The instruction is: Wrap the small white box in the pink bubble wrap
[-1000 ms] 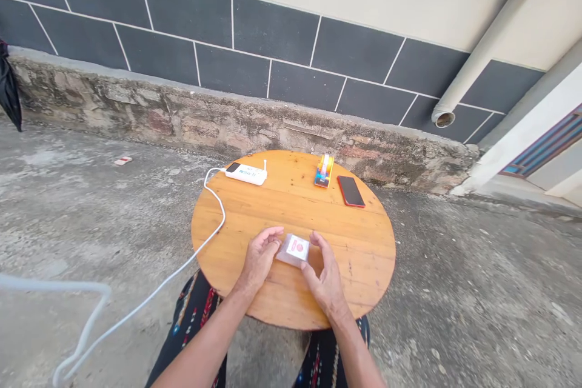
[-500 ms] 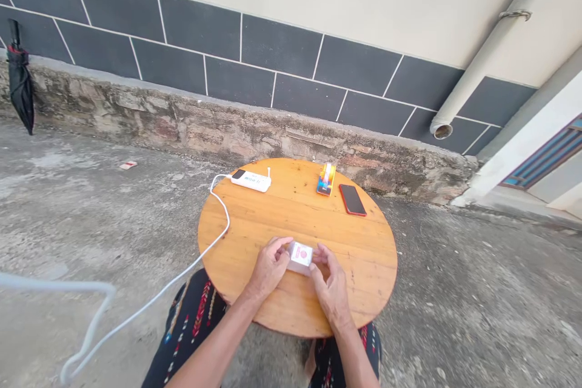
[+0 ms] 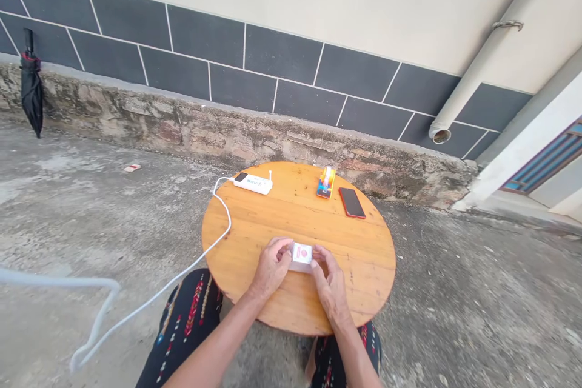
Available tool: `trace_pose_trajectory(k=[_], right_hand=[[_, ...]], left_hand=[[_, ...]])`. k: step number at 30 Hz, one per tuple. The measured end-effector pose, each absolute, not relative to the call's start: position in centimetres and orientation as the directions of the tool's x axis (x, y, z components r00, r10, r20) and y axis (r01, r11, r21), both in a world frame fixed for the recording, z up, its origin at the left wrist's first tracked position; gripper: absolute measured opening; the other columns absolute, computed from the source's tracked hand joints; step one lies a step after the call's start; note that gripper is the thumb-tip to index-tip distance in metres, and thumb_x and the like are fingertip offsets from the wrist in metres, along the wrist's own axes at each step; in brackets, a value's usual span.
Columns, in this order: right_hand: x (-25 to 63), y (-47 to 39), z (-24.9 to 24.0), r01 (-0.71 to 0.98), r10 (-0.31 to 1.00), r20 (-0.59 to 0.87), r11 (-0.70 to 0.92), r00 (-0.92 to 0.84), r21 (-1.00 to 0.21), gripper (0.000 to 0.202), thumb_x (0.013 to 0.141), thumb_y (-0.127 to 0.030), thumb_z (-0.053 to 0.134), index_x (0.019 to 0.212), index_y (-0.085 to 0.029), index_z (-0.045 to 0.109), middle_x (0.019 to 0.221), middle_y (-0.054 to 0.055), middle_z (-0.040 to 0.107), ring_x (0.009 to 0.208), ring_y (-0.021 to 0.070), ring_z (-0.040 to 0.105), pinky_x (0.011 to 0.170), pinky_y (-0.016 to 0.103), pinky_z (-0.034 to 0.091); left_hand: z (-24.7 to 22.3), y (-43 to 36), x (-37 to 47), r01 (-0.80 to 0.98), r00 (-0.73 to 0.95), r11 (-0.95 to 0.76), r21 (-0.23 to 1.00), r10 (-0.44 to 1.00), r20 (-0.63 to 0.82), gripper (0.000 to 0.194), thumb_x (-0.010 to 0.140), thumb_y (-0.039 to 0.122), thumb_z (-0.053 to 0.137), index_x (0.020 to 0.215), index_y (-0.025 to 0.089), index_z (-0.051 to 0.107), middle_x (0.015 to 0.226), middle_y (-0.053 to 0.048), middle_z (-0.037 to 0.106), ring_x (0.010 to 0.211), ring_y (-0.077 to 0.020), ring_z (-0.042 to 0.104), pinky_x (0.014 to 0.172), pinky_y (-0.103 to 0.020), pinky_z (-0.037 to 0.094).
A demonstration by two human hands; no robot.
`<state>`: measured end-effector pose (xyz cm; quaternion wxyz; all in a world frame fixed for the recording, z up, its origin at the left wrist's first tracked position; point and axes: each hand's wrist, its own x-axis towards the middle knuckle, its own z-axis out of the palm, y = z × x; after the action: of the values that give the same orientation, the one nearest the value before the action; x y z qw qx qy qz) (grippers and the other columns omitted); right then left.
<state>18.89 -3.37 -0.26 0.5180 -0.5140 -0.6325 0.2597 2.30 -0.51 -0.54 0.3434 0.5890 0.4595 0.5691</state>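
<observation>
A small white box (image 3: pixel 302 254) with pink-red print on its top rests near the front of the round wooden table (image 3: pixel 254 224). My left hand (image 3: pixel 273 265) holds its left side, thumb and fingertips against the edge. On the opposite side, my right hand (image 3: pixel 331 282) has its thumb at the near right corner and its fingers curled by the far right corner. What is inside the box does not show.
At the table's back stand a white power strip (image 3: pixel 255 184), a yellow and blue tape dispenser (image 3: pixel 326 183) and a red-edged phone (image 3: pixel 351 202). A white cable (image 3: pixel 182 276) runs off the left side. A folded umbrella (image 3: pixel 31 94) leans on the wall.
The view has shifted slightly. My right fingers sit a little closer to the box; both hands stay at its sides and the box keeps its place on the table.
</observation>
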Motion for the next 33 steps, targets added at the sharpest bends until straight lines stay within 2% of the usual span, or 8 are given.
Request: trace_pose_trajectory(k=[2, 6, 10, 12, 20, 28, 33], right_hand=[[19.1, -3.4, -0.4, 0.415, 0.923, 0.369, 0.294, 0.112, -0.861, 0.04, 0.087, -0.039, 0.05, 0.12, -0.017, 0.057, 0.115, 0.012, 0.065, 0.104, 0.0256, 0.061, 0.094, 0.042, 0.047], [19.5, -3.2, -0.8, 0.457, 0.912, 0.36, 0.239, 0.197, -0.857, 0.039, 0.088, -0.041, 0.045, 0.115, -0.016, 0.059, 0.116, 0.013, 0.064, 0.108, 0.0266, 0.059, 0.097, 0.044, 0.043], [19.5, -2.8, -1.2, 0.463, 0.909, 0.362, 0.235, 0.207, -0.855, 0.037, 0.088, -0.04, 0.044, 0.111, -0.016, 0.06, 0.115, 0.013, 0.065, 0.108, 0.0264, 0.059, 0.099, 0.044, 0.043], [19.5, -2.6, -1.4, 0.464, 0.908, 0.365, 0.238, 0.205, -0.853, 0.037, 0.088, -0.04, 0.044, 0.111, -0.016, 0.06, 0.114, 0.013, 0.065, 0.107, 0.0259, 0.06, 0.098, 0.044, 0.043], [19.6, -2.5, -1.7, 0.464, 0.91, 0.355, 0.225, 0.213, -0.857, 0.038, 0.086, -0.04, 0.046, 0.11, -0.016, 0.061, 0.115, 0.014, 0.065, 0.107, 0.0276, 0.061, 0.098, 0.046, 0.044], [19.9, -2.5, -1.9, 0.43, 0.926, 0.346, 0.253, 0.151, -0.867, 0.037, 0.085, -0.038, 0.048, 0.113, -0.016, 0.059, 0.099, 0.011, 0.072, 0.092, 0.0252, 0.067, 0.086, 0.04, 0.051], [19.8, -2.5, -1.7, 0.389, 0.933, 0.35, 0.291, 0.089, -0.874, 0.035, 0.086, -0.035, 0.051, 0.116, -0.018, 0.059, 0.103, 0.011, 0.07, 0.095, 0.0255, 0.066, 0.087, 0.041, 0.051]], left_hand=[[-0.7, -0.5, 2.2, 0.145, -0.123, -0.319, 0.937, 0.934, 0.337, 0.029, 0.076, 0.015, 0.049, 0.099, 0.015, 0.067, 0.093, -0.006, 0.065, 0.078, -0.0162, 0.061, 0.071, -0.027, 0.049], [-1.1, -0.2, 1.7, 0.114, -0.192, -0.26, 0.959, 0.941, 0.278, 0.029, 0.075, 0.017, 0.046, 0.096, 0.014, 0.066, 0.071, -0.001, 0.063, 0.061, -0.0138, 0.058, 0.061, -0.025, 0.047], [-1.6, 0.0, 1.5, 0.084, -0.226, -0.214, 0.973, 0.947, 0.228, 0.031, 0.076, 0.019, 0.043, 0.099, 0.013, 0.064, 0.062, 0.001, 0.061, 0.052, -0.0126, 0.054, 0.053, -0.024, 0.045], [-1.8, 0.1, 1.6, 0.081, -0.217, -0.213, 0.974, 0.95, 0.226, 0.03, 0.076, 0.019, 0.043, 0.097, 0.014, 0.065, 0.063, 0.001, 0.062, 0.054, -0.0131, 0.056, 0.055, -0.024, 0.046], [-1.7, 0.1, 1.9, 0.136, -0.175, -0.264, 0.955, 0.942, 0.286, 0.026, 0.074, 0.015, 0.045, 0.086, 0.017, 0.069, 0.085, -0.004, 0.069, 0.081, -0.0183, 0.065, 0.074, -0.029, 0.052], [-1.7, 0.0, 2.1, 0.179, -0.163, -0.287, 0.941, 0.935, 0.316, 0.028, 0.078, 0.014, 0.043, 0.09, 0.016, 0.068, 0.089, -0.007, 0.07, 0.085, -0.0202, 0.066, 0.077, -0.032, 0.052], [-1.1, -0.2, 2.1, 0.184, -0.079, -0.323, 0.928, 0.937, 0.341, 0.027, 0.077, 0.011, 0.045, 0.087, 0.018, 0.07, 0.087, -0.005, 0.071, 0.085, -0.0196, 0.065, 0.078, -0.03, 0.052]])
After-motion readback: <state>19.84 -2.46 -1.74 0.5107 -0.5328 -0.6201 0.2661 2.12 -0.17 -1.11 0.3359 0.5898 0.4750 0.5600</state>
